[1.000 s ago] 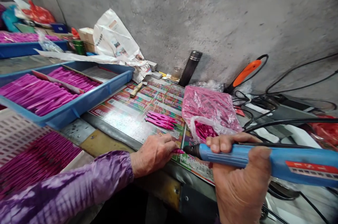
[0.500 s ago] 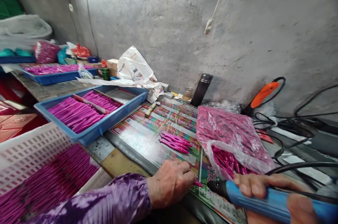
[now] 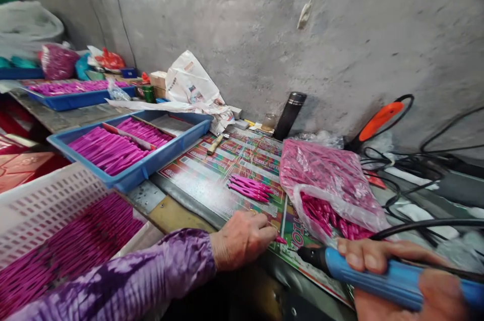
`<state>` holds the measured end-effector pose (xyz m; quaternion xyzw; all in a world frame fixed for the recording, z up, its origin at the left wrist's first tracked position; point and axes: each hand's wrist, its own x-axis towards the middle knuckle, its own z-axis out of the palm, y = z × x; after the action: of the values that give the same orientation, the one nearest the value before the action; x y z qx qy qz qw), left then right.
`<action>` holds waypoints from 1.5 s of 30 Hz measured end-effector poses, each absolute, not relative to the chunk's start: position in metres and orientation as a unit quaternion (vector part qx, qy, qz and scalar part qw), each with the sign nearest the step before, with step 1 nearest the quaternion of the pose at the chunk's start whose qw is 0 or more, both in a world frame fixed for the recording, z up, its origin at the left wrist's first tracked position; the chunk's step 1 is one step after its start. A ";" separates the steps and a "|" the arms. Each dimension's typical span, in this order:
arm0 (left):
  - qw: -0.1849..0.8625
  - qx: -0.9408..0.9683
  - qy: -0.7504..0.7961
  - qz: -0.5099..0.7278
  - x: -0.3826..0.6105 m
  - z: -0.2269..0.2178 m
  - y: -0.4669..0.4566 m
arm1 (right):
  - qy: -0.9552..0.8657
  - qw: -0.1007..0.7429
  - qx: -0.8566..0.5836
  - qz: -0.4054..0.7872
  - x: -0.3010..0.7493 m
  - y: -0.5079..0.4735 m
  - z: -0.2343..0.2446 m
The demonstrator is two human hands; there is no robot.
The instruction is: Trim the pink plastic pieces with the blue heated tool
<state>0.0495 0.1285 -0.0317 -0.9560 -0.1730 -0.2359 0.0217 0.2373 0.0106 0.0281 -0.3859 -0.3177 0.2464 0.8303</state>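
Observation:
My left hand (image 3: 244, 240), in a purple patterned sleeve, is closed on a slim magenta piece (image 3: 280, 240) near the table's front edge. Only the piece's pointed end shows past my fingers. My right hand (image 3: 401, 270) wraps round a blue corded electric screwdriver (image 3: 378, 278) with a black nose. Its thin bit points left at the magenta tip; whether they touch I cannot tell. Just beyond my left hand lies a small bunch of magenta pieces (image 3: 250, 188). To the right, an open plastic bag (image 3: 321, 170) holds many more of them.
A blue tray (image 3: 126, 180) with magenta pieces stands left, above a white slotted basket (image 3: 45, 210). Farther back are a small hammer (image 3: 215, 144), crumpled paper (image 3: 192, 81) and a black flask (image 3: 290, 115). An orange-handled tool (image 3: 380, 122) and tangled black cables (image 3: 393, 180) are at right.
The view has tilted down slightly, so the scene sits higher in the picture. Both hands keep their holds, and the screwdriver still faces the magenta piece.

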 end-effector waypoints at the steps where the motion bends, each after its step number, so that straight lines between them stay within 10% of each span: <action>1: 0.019 -0.955 -0.174 -0.238 0.049 -0.031 0.128 | -0.338 0.816 -0.403 0.240 0.231 0.009 0.035; 20: -0.023 -0.962 -0.172 -0.210 0.038 -0.014 0.120 | -0.386 0.790 -0.424 0.217 0.195 -0.009 0.062; 37: -0.625 -0.655 -0.343 -0.251 0.003 0.019 0.064 | -0.434 0.754 -0.447 0.207 0.170 -0.027 0.079; 45: -0.731 -0.520 -0.363 -0.252 -0.013 0.009 0.034 | -0.470 0.738 -0.433 0.217 0.156 -0.031 0.082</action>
<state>-0.0126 0.0338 0.0089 -0.5197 -0.3635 -0.2522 -0.7309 0.1560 -0.0313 0.0817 -0.4335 -0.4697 0.2173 0.7377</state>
